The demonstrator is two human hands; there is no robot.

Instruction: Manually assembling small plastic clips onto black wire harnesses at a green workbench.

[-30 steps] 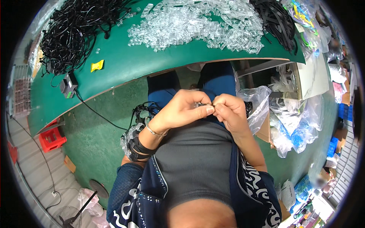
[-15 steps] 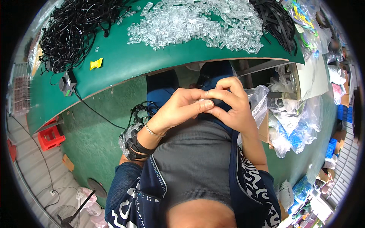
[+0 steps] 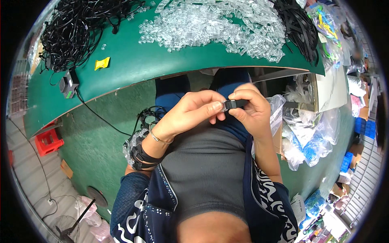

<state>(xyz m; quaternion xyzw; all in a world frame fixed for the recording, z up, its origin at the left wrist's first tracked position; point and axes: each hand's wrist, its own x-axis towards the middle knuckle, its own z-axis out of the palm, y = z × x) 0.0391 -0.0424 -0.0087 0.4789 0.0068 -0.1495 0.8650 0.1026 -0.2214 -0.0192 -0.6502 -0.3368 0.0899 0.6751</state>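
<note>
My left hand point(image 3: 190, 113) and my right hand point(image 3: 251, 111) meet in front of my chest, below the table edge. Between their fingertips sits a small clear plastic clip point(image 3: 225, 106) joined to a black strap piece point(image 3: 239, 104). The left thumb and fingers pinch the clear clip; the right fingers pinch the black piece. A thin bracelet and a black band circle my left wrist. A bunch of black cords point(image 3: 148, 115) hangs by my left forearm.
The green table point(image 3: 133, 65) carries a heap of clear plastic clips point(image 3: 210, 24), a tangle of black cords point(image 3: 77, 32), black straps point(image 3: 300, 28), a yellow tag point(image 3: 102, 63) and a small black box point(image 3: 68, 84). Plastic bags point(image 3: 308, 133) pile at right; a red crate point(image 3: 48, 141) stands at left.
Both hands have stayed together at my chest; the right fingers shifted, and the clear clip and black piece now show between the fingertips.
</note>
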